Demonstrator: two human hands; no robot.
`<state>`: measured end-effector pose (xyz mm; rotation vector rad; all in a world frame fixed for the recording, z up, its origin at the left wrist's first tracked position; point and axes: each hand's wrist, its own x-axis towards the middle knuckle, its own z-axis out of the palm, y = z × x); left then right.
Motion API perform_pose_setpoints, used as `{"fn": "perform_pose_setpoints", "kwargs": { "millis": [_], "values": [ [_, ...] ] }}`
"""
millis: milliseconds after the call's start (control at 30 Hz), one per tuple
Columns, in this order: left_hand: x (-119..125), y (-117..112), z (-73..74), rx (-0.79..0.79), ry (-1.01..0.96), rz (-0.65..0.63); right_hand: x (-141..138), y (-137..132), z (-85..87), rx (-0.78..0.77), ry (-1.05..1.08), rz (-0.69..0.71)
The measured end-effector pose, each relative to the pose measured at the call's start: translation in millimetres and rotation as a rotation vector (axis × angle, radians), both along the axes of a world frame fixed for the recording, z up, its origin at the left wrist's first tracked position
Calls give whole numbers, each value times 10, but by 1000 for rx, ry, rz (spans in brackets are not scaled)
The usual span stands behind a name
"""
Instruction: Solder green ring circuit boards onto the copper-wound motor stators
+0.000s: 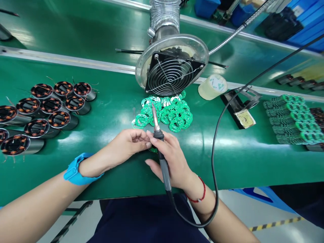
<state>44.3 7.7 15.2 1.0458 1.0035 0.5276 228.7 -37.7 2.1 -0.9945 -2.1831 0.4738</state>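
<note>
In the head view my right hand [176,160] holds a soldering iron [165,170], its tip pointing away from me. My left hand [133,143] is closed in a pinch, its fingertips meeting those of my right hand. Under the fingertips shows the edge of a green ring-shaped circuit board [153,149], mostly hidden by my fingers. Just beyond my hands lies a loose pile of green ring-shaped circuit boards [177,113], and the iron's tip overlaps it in the view.
A fume extractor fan [170,76] hangs over the pile. Several wound motor stators [37,128] stand at left. To the right are a tape roll [211,87], an iron stand with sponge [244,118] and stacked circuit boards [295,119]. The iron's black cable [215,141] loops over the bench.
</note>
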Motion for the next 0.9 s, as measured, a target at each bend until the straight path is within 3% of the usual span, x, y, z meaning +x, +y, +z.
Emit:
{"fn": "perform_pose_setpoints", "kwargs": {
  "millis": [100, 300, 567, 733, 900],
  "values": [
    [-1, 6, 18, -12, 1, -38, -4, 0, 13, -9, 16, 28],
    [-58, 0, 32, 63, 149, -58, 17, -5, 26, 22, 71, -77],
    [-87, -83, 49, 484, 391, -78, 78, -85, 5, 5, 315, -196],
    [-75, -95, 60, 561, 464, -109, 136, -134, -19, 67, 467, -214],
    [-70, -103, 52, 607, 502, -122, 138, -104, 41, 77, 472, -159]
  ]
}}
